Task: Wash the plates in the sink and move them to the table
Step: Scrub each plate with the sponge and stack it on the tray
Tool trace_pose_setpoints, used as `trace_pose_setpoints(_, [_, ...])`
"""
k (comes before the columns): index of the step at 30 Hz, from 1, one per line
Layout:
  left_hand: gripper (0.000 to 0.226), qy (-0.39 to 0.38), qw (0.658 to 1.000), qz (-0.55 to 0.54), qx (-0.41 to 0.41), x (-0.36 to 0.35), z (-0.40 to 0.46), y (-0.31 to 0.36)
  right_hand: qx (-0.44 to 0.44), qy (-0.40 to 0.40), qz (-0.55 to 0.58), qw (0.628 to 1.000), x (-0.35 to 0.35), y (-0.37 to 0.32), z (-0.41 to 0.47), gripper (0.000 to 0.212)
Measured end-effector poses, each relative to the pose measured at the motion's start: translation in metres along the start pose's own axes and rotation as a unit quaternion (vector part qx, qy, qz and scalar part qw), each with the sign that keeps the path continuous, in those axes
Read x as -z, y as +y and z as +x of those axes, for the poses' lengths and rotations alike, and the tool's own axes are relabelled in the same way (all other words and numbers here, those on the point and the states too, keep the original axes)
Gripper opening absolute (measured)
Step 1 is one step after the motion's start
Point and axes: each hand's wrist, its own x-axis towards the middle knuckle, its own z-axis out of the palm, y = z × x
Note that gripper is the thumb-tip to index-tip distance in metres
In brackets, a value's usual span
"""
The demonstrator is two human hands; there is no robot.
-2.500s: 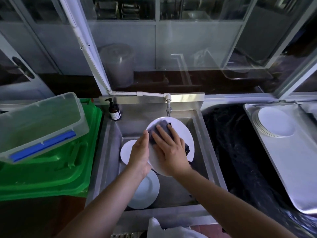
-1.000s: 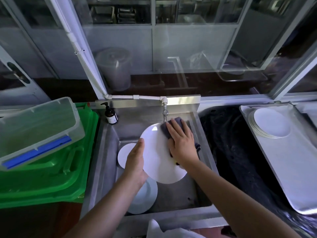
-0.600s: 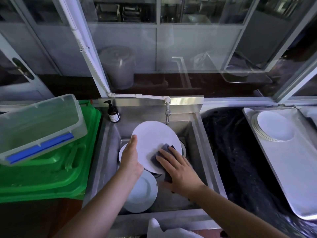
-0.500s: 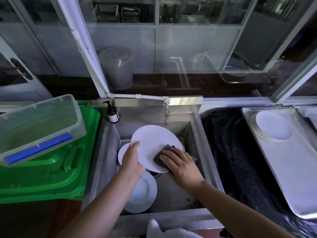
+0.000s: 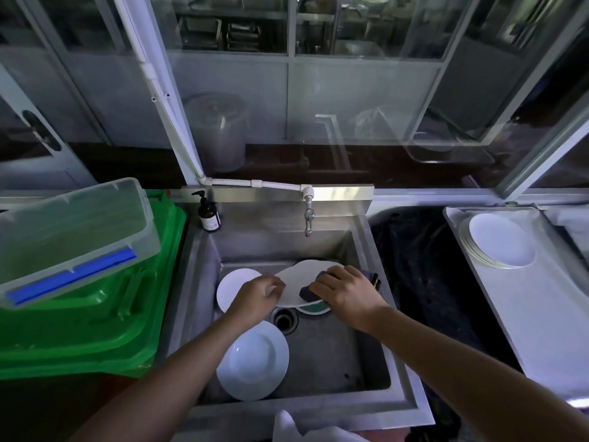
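Note:
Over the steel sink (image 5: pixel 369 317) my left hand (image 5: pixel 258 298) grips the left rim of a white plate (image 5: pixel 299 275), which lies nearly flat and low in the basin. My right hand (image 5: pixel 347 290) holds a dark cloth (image 5: pixel 309 293) against the plate's near edge, fingers curled over it. Two more white plates lie in the sink: one at the left wall (image 5: pixel 234 283), one at the front (image 5: pixel 253 362). A greenish dish (image 5: pixel 314 309) peeks out under the held plate. A stack of white plates (image 5: pixel 498 242) sits on the metal table (image 5: pixel 541 314) at right.
The tap (image 5: pixel 308 218) hangs above the basin's back. A soap pump bottle (image 5: pixel 208 213) stands at the sink's back left corner. Green crate lids (image 5: pixel 95 330) with a clear plastic box (image 5: pixel 70 237) lie left. A black bin bag (image 5: pixel 424 275) fills the gap right of the sink.
The plate was tilted up facing me; now it has been lowered and laid nearly flat in the basin. My right hand with the cloth moved to its right near edge.

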Motion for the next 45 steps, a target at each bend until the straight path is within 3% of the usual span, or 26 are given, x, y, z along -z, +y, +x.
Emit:
trace_pose_setpoints(4, [0.014, -0.082, 0.996, 0.005, -0.036, -0.002, -0.002, 0.011, 0.019, -0.039, -0.008, 0.999, 0.005, 0.007, 0.007, 0.025])
trace_pose_setpoints(7, [0.023, -0.211, 0.972, -0.055, -0.086, 0.001, -0.011, 0.026, 0.028, -0.08, 0.006, 0.996, 0.009, 0.014, 0.013, 0.02])
trace_pose_setpoints(9, [0.044, -0.273, 0.951, 0.001, -0.144, 0.003, -0.016, 0.029, 0.039, -0.103, 0.022, 0.994, 0.012, 0.019, 0.016, 0.024])
trace_pose_setpoints(11, [0.057, -0.26, 0.942, 0.087, -0.193, 0.005, -0.016, 0.032, 0.053, -0.116, 0.035, 0.991, 0.017, 0.022, 0.02, 0.028])
trace_pose_setpoints(13, [0.047, -0.212, 0.947, 0.116, -0.211, 0.006, -0.017, 0.036, 0.062, -0.12, 0.054, 0.989, 0.022, 0.023, 0.025, 0.031])
trace_pose_setpoints(16, [0.008, -0.185, 0.969, 0.066, -0.15, 0.001, -0.018, 0.04, 0.055, -0.118, 0.077, 0.988, 0.026, 0.028, 0.032, 0.035])
trace_pose_setpoints(18, [0.008, -0.187, 0.98, -0.002, -0.07, -0.002, -0.018, 0.038, 0.012, -0.104, 0.121, 0.987, 0.03, 0.034, 0.037, 0.044])
trace_pose_setpoints(20, [0.025, -0.192, 0.971, -0.135, 0.035, -0.001, -0.019, 0.036, -0.093, -0.086, 0.23, 0.965, 0.036, 0.041, 0.041, 0.052])
trace_pose_setpoints(24, [0.042, -0.204, 0.863, -0.432, 0.161, -0.003, -0.027, 0.035, -0.343, 0.001, 0.345, 0.874, 0.035, 0.04, 0.042, 0.05])
trace_pose_setpoints(27, [0.048, -0.219, 0.814, -0.507, 0.18, -0.002, -0.031, 0.047, -0.358, 0.025, 0.361, 0.86, 0.017, 0.012, 0.041, 0.044])
trace_pose_setpoints(31, [0.063, -0.21, 0.783, -0.548, 0.206, -0.005, -0.03, 0.065, -0.368, 0.055, 0.346, 0.861, -0.008, -0.014, 0.043, 0.049])
trace_pose_setpoints(35, [0.08, -0.174, 0.749, -0.602, 0.214, -0.004, -0.022, 0.071, -0.289, 0.094, 0.324, 0.896, -0.014, -0.041, 0.046, 0.04])
trace_pose_setpoints(38, [0.086, -0.134, 0.71, -0.652, 0.228, -0.001, -0.014, 0.062, -0.183, 0.139, 0.288, 0.93, -0.014, -0.053, 0.048, 0.032])
trace_pose_setpoints(45, [0.061, -0.14, 0.693, -0.673, 0.218, 0.016, -0.007, 0.051, 0.001, 0.134, 0.2, 0.971, -0.013, -0.052, 0.013, 0.034])
